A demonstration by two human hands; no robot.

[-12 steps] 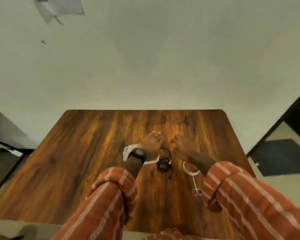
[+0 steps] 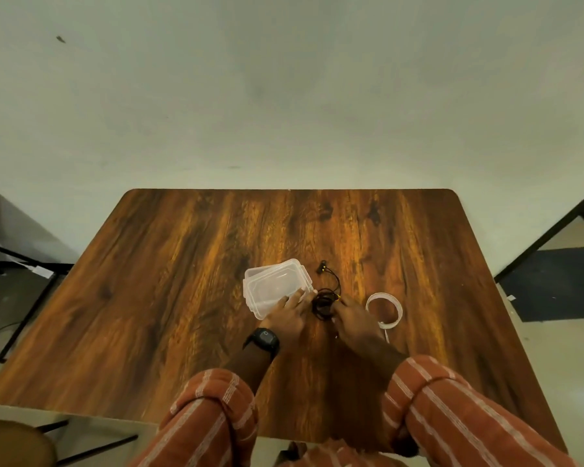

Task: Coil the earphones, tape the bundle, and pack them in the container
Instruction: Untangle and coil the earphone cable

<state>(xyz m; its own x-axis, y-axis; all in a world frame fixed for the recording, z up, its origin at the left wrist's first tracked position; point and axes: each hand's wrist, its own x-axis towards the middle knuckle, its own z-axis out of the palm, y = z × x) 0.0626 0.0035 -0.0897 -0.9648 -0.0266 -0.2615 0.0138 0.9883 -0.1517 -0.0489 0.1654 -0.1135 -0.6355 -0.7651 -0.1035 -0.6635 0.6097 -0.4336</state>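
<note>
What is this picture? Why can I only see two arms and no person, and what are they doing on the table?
The camera sits on the person's head and looks down, so you see only their arms in striped sleeves. There is just this one view. The left hand, with a black watch on its wrist, and the right hand rest on a brown wooden table. Between them lie black earphones, wound into a little coil, with one end still trailing away across the table. Both hands touch the coil at its sides. Left of it sits a clear plastic container with its lid on. To the right lies a white roll of tape. The earphones are meant to go into the box.
</note>
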